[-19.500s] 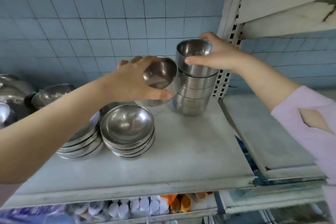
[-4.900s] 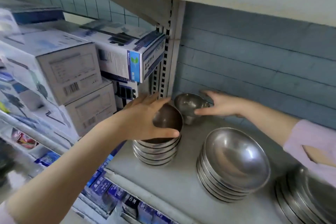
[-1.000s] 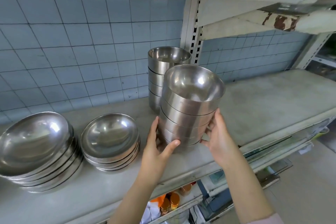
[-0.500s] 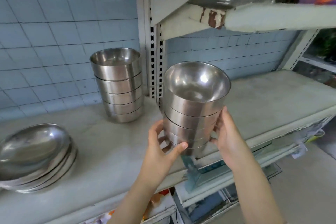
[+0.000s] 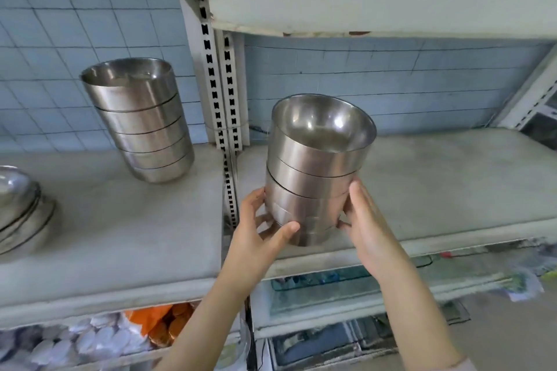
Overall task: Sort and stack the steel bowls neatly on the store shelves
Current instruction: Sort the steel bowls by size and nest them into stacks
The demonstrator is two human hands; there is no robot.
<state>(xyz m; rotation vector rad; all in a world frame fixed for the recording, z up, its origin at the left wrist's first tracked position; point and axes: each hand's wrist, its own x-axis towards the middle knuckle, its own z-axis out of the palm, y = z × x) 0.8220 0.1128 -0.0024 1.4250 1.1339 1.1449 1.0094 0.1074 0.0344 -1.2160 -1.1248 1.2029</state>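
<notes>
- While both hands grip it, the held stack of steel bowls [image 5: 313,178] tilts above the right shelf [image 5: 446,190]
- Left hand [image 5: 256,238] and right hand [image 5: 367,226] press its lower bowls from opposite sides
- A second bowl stack [image 5: 141,120] stands on the left shelf [image 5: 120,229], shallower bowls [image 5: 21,208] at the far left

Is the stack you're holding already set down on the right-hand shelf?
No. Both the left hand and right hand grip the held stack, tilted, its base appearing clear of the shelf.
</notes>
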